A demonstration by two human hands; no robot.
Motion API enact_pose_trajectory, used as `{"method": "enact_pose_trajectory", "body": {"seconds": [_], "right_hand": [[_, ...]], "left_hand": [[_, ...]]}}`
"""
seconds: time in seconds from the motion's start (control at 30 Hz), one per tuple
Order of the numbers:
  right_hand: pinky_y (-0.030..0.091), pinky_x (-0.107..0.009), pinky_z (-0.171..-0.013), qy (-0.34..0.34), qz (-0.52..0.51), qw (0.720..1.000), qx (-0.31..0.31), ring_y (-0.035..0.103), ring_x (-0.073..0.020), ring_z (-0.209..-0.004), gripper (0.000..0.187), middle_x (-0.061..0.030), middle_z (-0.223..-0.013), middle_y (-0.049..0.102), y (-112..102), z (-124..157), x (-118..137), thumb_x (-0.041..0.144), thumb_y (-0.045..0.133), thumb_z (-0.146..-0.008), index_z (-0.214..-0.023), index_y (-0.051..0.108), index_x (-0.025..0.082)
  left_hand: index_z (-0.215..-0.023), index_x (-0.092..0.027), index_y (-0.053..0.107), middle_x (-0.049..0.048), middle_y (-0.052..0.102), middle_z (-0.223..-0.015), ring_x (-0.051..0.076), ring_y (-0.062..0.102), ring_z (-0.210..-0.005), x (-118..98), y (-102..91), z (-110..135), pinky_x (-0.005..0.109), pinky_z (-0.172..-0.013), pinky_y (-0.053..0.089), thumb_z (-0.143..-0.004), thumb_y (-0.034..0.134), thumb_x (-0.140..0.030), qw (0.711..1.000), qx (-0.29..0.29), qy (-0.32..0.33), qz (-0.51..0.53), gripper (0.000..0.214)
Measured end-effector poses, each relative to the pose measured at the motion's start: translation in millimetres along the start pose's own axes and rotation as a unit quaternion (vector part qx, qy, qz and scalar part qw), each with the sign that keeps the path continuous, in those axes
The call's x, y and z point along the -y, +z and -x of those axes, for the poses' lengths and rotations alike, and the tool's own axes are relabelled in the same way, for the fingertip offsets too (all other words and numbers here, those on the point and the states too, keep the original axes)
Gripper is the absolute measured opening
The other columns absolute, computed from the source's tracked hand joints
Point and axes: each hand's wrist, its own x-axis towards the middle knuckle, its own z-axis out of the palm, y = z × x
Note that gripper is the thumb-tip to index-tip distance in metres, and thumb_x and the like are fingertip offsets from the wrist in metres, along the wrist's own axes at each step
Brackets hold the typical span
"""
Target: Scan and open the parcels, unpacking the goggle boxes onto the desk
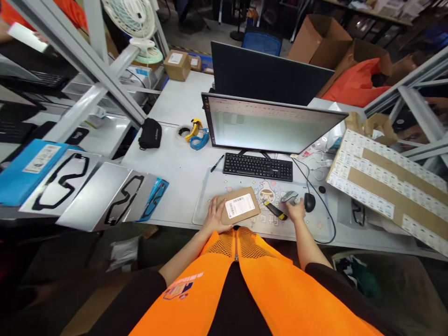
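Note:
A small brown cardboard parcel [239, 206] with a white barcode label lies on the clear desk mat [203, 200] in front of me. My left hand [214, 215] rests on the parcel's left edge, fingers curled round it. My right hand [295, 210] is closed round the handle of a grey barcode scanner [289, 197], which lies low over the mat. A black and yellow utility knife [275, 210] lies on the mat between my hands. A black mouse [309, 202] sits just right of the right hand.
A black keyboard [258, 166] and a lit monitor [269, 125] stand behind the mat. Tape rolls [196, 133] and a black pouch [150, 134] lie at left. A flat box with label sheets [388, 179] sits right. Glasses boxes [84, 186] are stacked on the left shelf.

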Motion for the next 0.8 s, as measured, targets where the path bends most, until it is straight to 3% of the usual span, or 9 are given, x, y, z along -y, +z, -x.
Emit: {"method": "enact_pose_trajectory", "body": {"seconds": [0.07,0.17,0.27,0.4,0.57,0.7,0.8], "right_hand": [[0.042,-0.051,-0.120,-0.017,0.004,0.999,-0.033,0.052,-0.0407,-0.146,0.084,-0.0272,-0.158,0.055,-13,-10,14,0.044,0.060,-0.093,-0.167,0.036,0.011],[0.038,-0.052,-0.121,-0.105,0.040,0.992,-0.051,0.051,-0.0388,-0.146,0.068,-0.0257,-0.156,0.056,-25,-24,48,0.031,0.051,-0.097,-0.163,0.046,0.012],[0.038,-0.051,-0.121,-0.161,0.077,0.983,0.033,0.059,-0.0361,-0.139,0.065,-0.0215,-0.145,0.066,-25,-35,89,0.027,0.054,-0.098,-0.163,0.049,0.017],[0.046,-0.044,-0.116,-0.154,0.103,0.973,0.139,0.063,-0.0330,-0.138,0.068,-0.0192,-0.144,0.070,-18,-42,129,0.034,0.061,-0.102,-0.167,0.045,0.020],[0.052,-0.045,-0.108,-0.151,0.124,0.970,0.147,0.067,-0.0362,-0.134,0.068,-0.0268,-0.143,0.068,-15,-50,150,0.029,0.069,-0.097,-0.161,0.051,0.012],[0.053,-0.044,-0.107,-0.164,0.136,0.964,0.160,0.069,-0.0348,-0.131,0.074,-0.0264,-0.141,0.070,-18,-51,160,0.020,0.068,-0.094,-0.164,0.047,0.013],[0.053,-0.043,-0.106,-0.187,0.122,0.965,0.138,0.070,-0.0343,-0.129,0.068,-0.0251,-0.137,0.072,-17,-37,156,0.022,0.060,-0.098,-0.164,0.047,0.012]], "left_hand": [[-0.169,-0.020,0.038,0.0250,0.006,-0.180,0.058,0.012,-0.164,1,0.0,0,0.073,-0.127,0.031,-0.063,0.097,-0.055,1.000,-0.003,0.004,0.000,0.127],[-0.167,-0.019,0.039,0.0264,0.007,-0.179,0.057,0.012,-0.164,1,-1.0,-1,0.073,-0.126,0.032,-0.065,0.096,-0.057,1.000,-0.005,0.014,-0.002,0.123],[-0.167,-0.019,0.040,0.0263,0.008,-0.179,0.057,0.013,-0.164,0,-2.2,-1,0.073,-0.126,0.032,-0.064,0.096,-0.058,1.000,-0.006,0.019,-0.009,0.123],[-0.168,-0.020,0.039,0.0257,0.006,-0.180,0.058,0.013,-0.164,-1,-4.5,-2,0.073,-0.126,0.032,-0.063,0.096,-0.058,1.000,0.008,-0.002,-0.020,0.125],[-0.169,-0.019,0.038,0.0270,0.005,-0.181,0.057,0.010,-0.165,-8,-6.0,2,0.073,-0.129,0.028,-0.065,0.096,-0.055,0.999,0.022,-0.003,-0.041,0.125],[-0.171,-0.024,0.039,0.0229,0.011,-0.183,0.057,0.001,-0.166,-17,3.1,11,0.078,-0.128,0.022,-0.074,0.094,-0.050,0.996,0.029,0.013,-0.082,0.114],[-0.172,-0.028,0.038,0.0200,0.014,-0.183,0.057,0.009,-0.165,-21,8.9,18,0.078,-0.120,0.039,-0.091,0.080,-0.045,0.996,0.050,0.000,-0.069,0.093]]}}
